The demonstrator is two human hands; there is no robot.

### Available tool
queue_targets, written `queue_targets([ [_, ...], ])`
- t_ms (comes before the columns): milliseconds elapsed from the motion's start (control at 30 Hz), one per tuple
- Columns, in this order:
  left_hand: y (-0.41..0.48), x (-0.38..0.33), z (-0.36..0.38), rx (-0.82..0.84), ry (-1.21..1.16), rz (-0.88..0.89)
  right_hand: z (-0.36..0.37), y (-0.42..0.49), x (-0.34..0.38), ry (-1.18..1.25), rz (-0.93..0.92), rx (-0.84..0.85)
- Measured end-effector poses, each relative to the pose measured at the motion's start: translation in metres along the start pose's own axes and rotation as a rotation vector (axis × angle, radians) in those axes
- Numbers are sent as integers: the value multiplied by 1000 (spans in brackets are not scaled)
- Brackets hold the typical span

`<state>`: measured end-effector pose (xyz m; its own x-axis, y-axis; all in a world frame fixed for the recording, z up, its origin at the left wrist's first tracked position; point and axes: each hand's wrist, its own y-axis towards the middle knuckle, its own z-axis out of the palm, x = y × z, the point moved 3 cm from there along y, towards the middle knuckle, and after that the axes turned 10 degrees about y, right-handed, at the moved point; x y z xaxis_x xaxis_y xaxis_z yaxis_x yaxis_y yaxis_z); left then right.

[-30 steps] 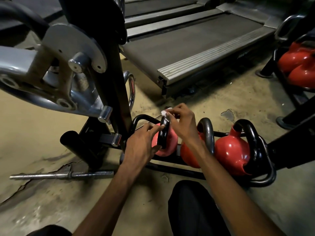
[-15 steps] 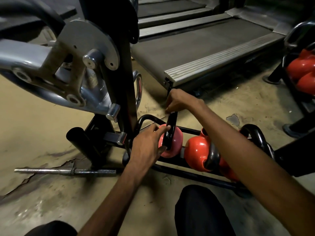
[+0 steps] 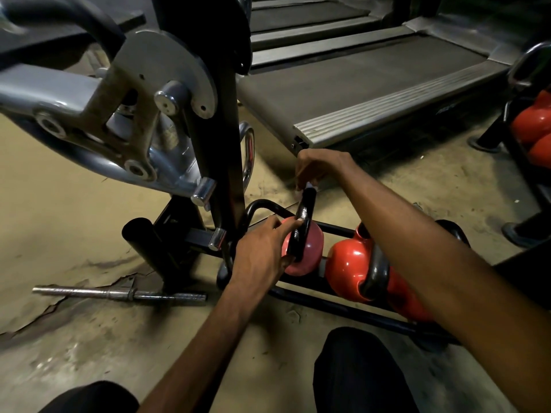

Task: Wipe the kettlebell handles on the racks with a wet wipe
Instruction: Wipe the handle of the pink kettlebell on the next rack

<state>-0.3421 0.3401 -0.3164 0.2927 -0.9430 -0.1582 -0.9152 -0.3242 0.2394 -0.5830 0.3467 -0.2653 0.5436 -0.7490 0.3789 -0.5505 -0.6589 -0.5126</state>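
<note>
Low in the centre of the frame, a black tube rack on the floor holds a pink kettlebell at its left end, a red kettlebell just beside it, and another partly hidden by the right forearm. The left hand pinches the lower part of the pink one's black handle between thumb and fingers. The right hand curls over the handle's top, fingers clamped on a white wet wipe. At the right edge, a second rack holds more red kettlebells.
</note>
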Motion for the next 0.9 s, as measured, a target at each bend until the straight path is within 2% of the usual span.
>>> queue_targets([
  [100,1,-1,0,-6,1,0,-5,-8,-1,2,-43,11],
  [300,-1,-1,-1,-2,-18,2,8,-5,-16,-46,-49,-120],
  [500,0,-1,0,0,-17,-8,9,-37,3,-13,-210,-18],
  [733,-1,-1,-1,7,-15,-19,7,-33,0,11,-149,-190],
  [800,-2,-1,0,6,-16,-24,11,-39,5,-29,-144,-194],
  [900,-2,-1,0,15,-15,-31,22,-52,14,-83,-239,-123],
])
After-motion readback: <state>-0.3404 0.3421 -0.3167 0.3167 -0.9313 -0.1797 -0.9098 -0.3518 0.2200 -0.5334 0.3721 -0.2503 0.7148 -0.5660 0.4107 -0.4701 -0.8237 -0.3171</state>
